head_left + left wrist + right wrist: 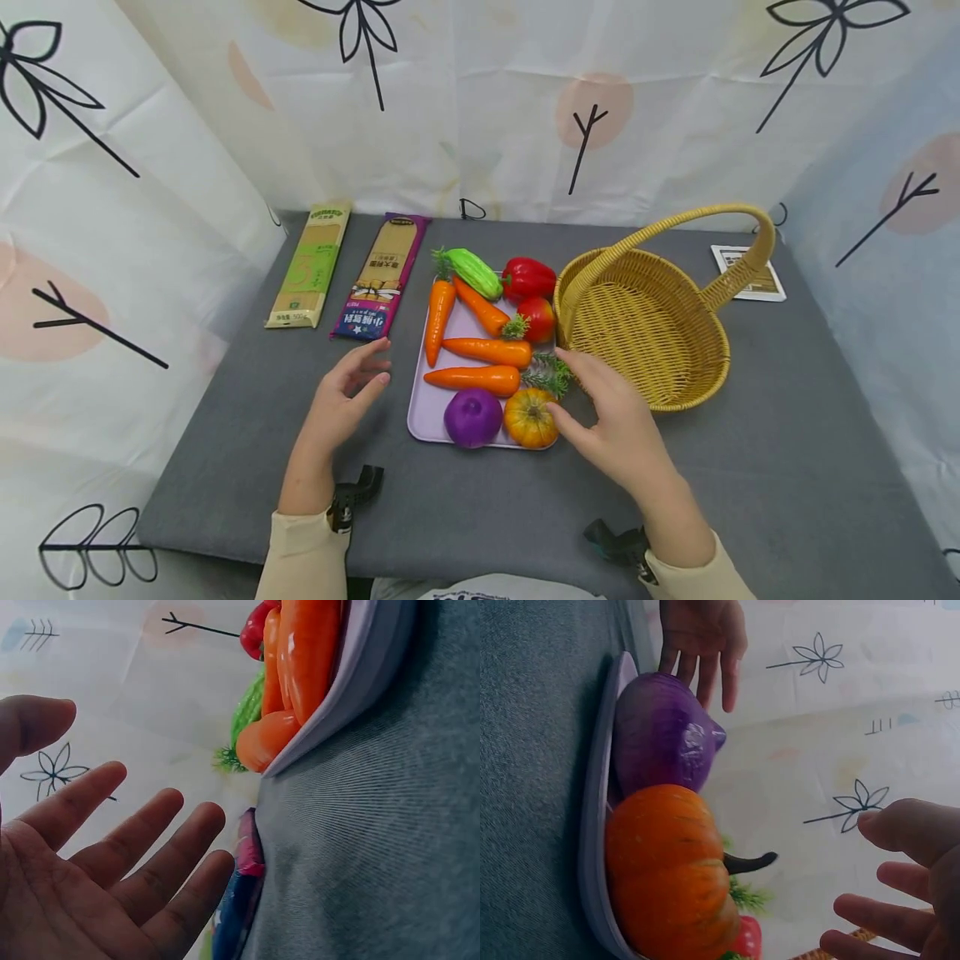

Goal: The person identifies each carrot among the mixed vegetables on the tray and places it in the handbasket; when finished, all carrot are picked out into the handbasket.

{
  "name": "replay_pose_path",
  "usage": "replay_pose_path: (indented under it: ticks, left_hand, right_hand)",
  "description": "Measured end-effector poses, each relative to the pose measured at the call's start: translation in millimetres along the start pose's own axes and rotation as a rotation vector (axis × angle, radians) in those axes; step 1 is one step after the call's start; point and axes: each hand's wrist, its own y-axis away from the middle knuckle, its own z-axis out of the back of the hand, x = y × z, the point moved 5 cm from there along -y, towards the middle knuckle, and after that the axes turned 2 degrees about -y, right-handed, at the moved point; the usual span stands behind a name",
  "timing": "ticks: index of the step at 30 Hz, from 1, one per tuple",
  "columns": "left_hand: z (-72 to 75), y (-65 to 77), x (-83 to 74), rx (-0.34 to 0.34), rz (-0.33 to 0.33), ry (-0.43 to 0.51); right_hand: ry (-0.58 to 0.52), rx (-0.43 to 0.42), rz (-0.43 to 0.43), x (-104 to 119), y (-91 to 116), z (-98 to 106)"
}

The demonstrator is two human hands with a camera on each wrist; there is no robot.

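Note:
A pale purple tray bears several orange carrots, a purple onion and a small orange pumpkin. At its far end lie a ridged green vegetable, a red bell pepper and a round red fruit or vegetable. My left hand hovers left of the tray, fingers relaxed and apart, holding nothing. Over the tray's right edge, my right hand is held with fingers spread, its thumb overlapping the pumpkin in the head view. Between the right thumb and fingers nothing is held.
A yellow wicker basket with a tall handle stands right of the tray, close against it. Behind it lies a white-framed card. Two noodle packs, one green and one purple, lie at the back left. Patterned cloth hangs behind the table.

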Motion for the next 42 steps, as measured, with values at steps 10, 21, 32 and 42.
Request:
replay_pose_path:
  ticks: [10,21,32,42]
  left_hand:
    - [-11.0,-5.5,12.9,0.077,0.054,-0.040]
    - [-15.9,-10.9,22.6,0.112,0.083,-0.135]
    - [-21.2,-11.1,31.7,0.139,0.135,-0.161]
    - [-25.5,-13.1,31.9,0.172,0.147,-0.186]
  right_hand:
    - [-0.058,0.098,-0.072,-2.5,-7.5,-23.7]
    - [-0.009,0.160,-0.229,-4.4,-27.0,-43.5]
    - [0.034,0.303,-0.375,-16.8,-38.9,-64.5]
    - [0.046,0.361,-0.420,-28.8,-43.4,-71.2]
